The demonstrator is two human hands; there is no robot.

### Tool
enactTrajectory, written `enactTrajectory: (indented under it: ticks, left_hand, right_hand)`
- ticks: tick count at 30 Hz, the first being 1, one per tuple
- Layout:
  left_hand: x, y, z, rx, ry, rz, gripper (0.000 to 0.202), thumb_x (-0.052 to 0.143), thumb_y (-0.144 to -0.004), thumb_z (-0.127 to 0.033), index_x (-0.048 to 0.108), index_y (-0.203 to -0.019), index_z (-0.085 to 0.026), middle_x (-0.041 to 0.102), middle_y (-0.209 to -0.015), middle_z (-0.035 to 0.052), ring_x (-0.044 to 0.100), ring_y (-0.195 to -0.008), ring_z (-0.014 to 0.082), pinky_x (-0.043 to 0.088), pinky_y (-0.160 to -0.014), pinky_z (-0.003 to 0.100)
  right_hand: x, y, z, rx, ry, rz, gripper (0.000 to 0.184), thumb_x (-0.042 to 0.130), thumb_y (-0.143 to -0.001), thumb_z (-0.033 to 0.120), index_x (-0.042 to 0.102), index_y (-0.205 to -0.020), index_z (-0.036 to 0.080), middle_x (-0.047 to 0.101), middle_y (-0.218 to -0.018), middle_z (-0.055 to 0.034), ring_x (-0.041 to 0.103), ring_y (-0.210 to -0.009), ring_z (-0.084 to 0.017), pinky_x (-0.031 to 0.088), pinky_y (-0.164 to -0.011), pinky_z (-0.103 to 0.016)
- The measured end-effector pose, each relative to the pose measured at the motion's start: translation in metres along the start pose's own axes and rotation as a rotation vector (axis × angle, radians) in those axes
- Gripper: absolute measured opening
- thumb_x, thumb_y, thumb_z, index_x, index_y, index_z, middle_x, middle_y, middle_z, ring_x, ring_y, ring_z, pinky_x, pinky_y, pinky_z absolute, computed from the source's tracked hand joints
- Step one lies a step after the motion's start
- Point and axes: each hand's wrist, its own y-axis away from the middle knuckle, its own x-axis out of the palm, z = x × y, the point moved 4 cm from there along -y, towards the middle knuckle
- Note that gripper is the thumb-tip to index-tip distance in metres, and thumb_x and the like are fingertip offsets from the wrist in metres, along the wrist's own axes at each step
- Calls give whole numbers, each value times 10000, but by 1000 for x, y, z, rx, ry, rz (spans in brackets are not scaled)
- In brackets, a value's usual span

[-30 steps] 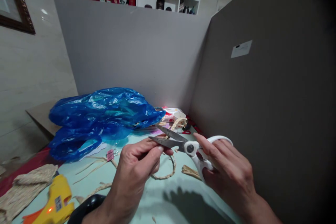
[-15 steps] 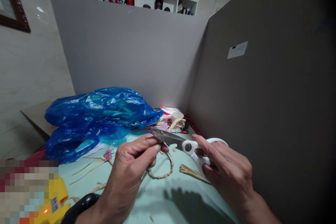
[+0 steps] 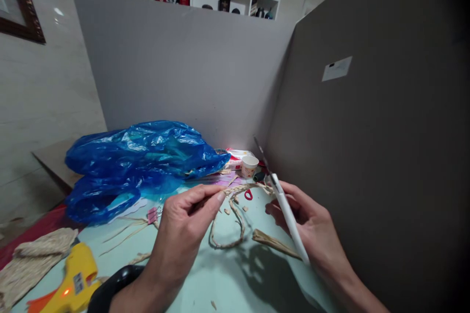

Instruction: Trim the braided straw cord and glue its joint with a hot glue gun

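My left hand [image 3: 179, 227] pinches a braided straw cord [image 3: 240, 189] between thumb and fingers, above the table. The cord stretches right toward my right hand [image 3: 316, 220], whose fingertips are by its far end; whether they grip it is partly hidden. That hand also holds white-handled scissors [image 3: 288, 215], turned edge-on with the blade pointing up and away. Below the cord hangs or lies a thin loop of twisted straw [image 3: 228, 244]; where it joins is hidden by my left fingers. A bundle of dried stalks [image 3: 273, 243] lies under my right hand.
A yellow glue gun [image 3: 81, 266] with a lit orange light lies left, beside a woven straw piece [image 3: 44, 257]. A pink binder clip [image 3: 152, 215] holds straw strands. Behind are a blue plastic bag [image 3: 147, 149] and a paper cup [image 3: 249, 167]. Grey panels [image 3: 176, 68] enclose the back and right.
The scissors were across the straw at my left fingertips; now they are turned upright and away from it. My right fingers have come to the cord's far end, and the cord is stretched out sideways.
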Motion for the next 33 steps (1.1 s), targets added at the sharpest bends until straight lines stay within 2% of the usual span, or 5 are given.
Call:
enactTrajectory:
  ticks: [3, 7, 11, 16, 33]
  left_hand:
    - [3, -1, 6, -92, 62, 36, 212, 746, -783, -370, 823, -911, -221, 785, -886, 29, 666, -849, 214, 488, -734, 288]
    - [8, 0, 13, -125, -42, 81, 186, 729, -784, -376, 812, -829, -216, 671, -672, -22, 496, -606, 124, 381, -570, 240]
    - [17, 2, 24, -158, -147, 235, 194, 687, -802, -354, 755, -757, -178, 579, -651, -31, 419, -612, 115, 310, -569, 241]
    - [27, 8, 34, -226, -185, 479, 224, 630, -838, -381, 653, -754, -175, 535, -692, -33, 428, -655, 130, 318, -590, 248]
    - [41, 22, 38, -281, -166, 641, 228, 584, -888, -390, 605, -781, -189, 562, -692, -39, 459, -664, 132, 339, -626, 256]
  right_hand:
    - [6, -2, -2, 159, -148, 22, 451, 843, -684, 344, 682, -1089, 228, 712, -714, 9, 673, -704, -171, 512, -622, -221]
    - [11, -1, -3, 263, -282, 25, 435, 847, -693, 418, 685, -1045, 221, 729, -811, -20, 655, -767, -163, 465, -617, -215]
    - [10, -1, -9, 332, -487, -109, 427, 885, -654, 387, 676, -983, 212, 653, -721, 27, 522, -592, -90, 403, -543, -210]
    - [8, -1, -10, 309, -582, -163, 477, 913, -618, 302, 673, -1019, 207, 639, -728, 38, 518, -607, -83, 395, -558, -209]
    - [15, 4, -2, 229, -620, -24, 333, 883, -691, 235, 672, -948, 232, 610, -717, 65, 527, -615, -55, 416, -569, -174]
